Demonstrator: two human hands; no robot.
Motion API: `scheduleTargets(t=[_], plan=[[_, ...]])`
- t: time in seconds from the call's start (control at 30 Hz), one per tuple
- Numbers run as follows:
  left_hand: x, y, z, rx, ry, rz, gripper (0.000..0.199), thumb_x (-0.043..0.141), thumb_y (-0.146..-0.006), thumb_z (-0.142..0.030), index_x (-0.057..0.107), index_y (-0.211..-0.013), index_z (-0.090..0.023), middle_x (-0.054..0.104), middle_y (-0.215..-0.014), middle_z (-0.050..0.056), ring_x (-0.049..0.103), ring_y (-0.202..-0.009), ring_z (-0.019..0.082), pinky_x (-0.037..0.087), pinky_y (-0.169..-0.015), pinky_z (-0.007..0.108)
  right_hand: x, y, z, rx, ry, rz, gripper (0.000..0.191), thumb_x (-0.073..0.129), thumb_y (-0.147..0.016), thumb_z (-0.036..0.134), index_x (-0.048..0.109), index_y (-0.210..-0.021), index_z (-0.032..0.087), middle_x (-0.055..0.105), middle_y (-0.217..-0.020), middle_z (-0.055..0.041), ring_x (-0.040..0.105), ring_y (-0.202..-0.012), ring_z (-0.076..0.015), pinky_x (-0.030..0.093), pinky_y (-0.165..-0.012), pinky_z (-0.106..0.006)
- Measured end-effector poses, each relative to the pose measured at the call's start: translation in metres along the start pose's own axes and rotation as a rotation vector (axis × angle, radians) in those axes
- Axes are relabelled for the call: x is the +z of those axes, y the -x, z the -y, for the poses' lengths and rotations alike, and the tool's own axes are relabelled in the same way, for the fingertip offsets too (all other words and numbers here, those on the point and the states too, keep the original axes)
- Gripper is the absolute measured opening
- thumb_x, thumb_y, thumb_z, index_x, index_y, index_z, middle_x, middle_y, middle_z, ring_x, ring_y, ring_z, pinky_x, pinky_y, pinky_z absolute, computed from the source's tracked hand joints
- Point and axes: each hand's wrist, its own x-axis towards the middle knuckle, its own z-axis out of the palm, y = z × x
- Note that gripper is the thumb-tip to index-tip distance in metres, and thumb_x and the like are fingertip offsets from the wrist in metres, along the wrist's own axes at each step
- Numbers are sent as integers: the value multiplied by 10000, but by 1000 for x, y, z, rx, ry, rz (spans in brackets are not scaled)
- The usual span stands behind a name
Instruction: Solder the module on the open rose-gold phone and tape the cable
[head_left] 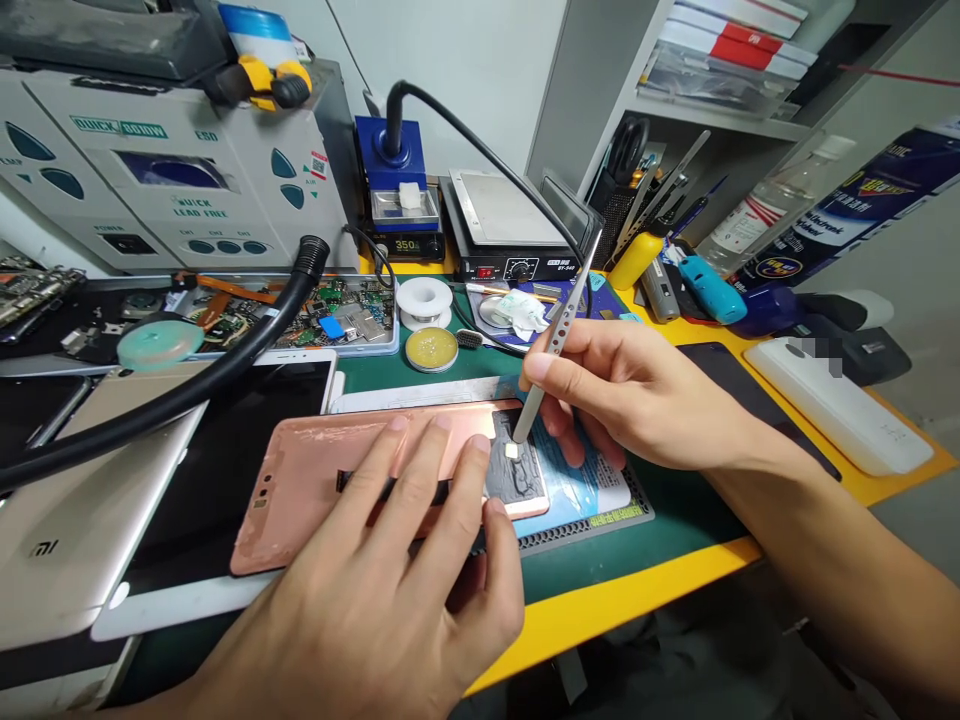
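Observation:
My left hand [397, 560] lies over a rose-pink phone shell [307, 450], fingers spread across its surface and thumb near the lower edge. A dark strip on the shell is partly hidden under those fingers. In my right hand [637, 390] is a pair of metal tweezers [559, 335] with holes along the arms, gripped between thumb and fingers and slanting down. Their tips touch or hover just over the black panel [529, 485] at the shell's right end, beside a small pale square [511, 451]. A blue-and-white sheet [577, 480] lies under that end.
Behind the shell stand a solder wire spool [424, 303] and a round flux tin [431, 349]. A black hose [247, 350] from the hot-air station [180, 180] crosses the left side over other phones. A soldering iron stand [390, 160] and a heating plate [510, 215] are at the back.

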Motion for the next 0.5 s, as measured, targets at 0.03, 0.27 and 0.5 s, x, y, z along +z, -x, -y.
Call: scheduleTargets(t=[0.03, 0.27, 0.5], plan=[[0, -1, 0, 5, 4, 7, 330, 463, -991, -139, 582, -1285, -48, 641, -1415, 415, 691, -1288, 607, 591, -997, 789, 0, 0, 1, 0, -2, 5, 332, 768, -1034, 453, 636, -886, 187, 696, -588, 36, 533, -384, -80, 424, -330, -144], [1, -2, 2, -8, 15, -5, 346, 487, -958, -117, 588, -1282, -48, 641, -1425, 423, 679, -1309, 620, 585, -1001, 808, 3, 2, 5, -33, -40, 26, 294, 823, -1004, 370, 672, -877, 151, 707, -612, 23, 532, -401, -50, 410, -360, -115], [-2, -1, 1, -5, 13, 3, 331, 495, -974, -136, 592, -1279, -50, 664, -1408, 414, 698, -1284, 615, 597, -997, 793, 0, 1, 3, 17, -14, 2, 359, 786, -1011, 471, 638, -856, 183, 683, -544, 22, 522, -359, -94, 435, -319, -163]])
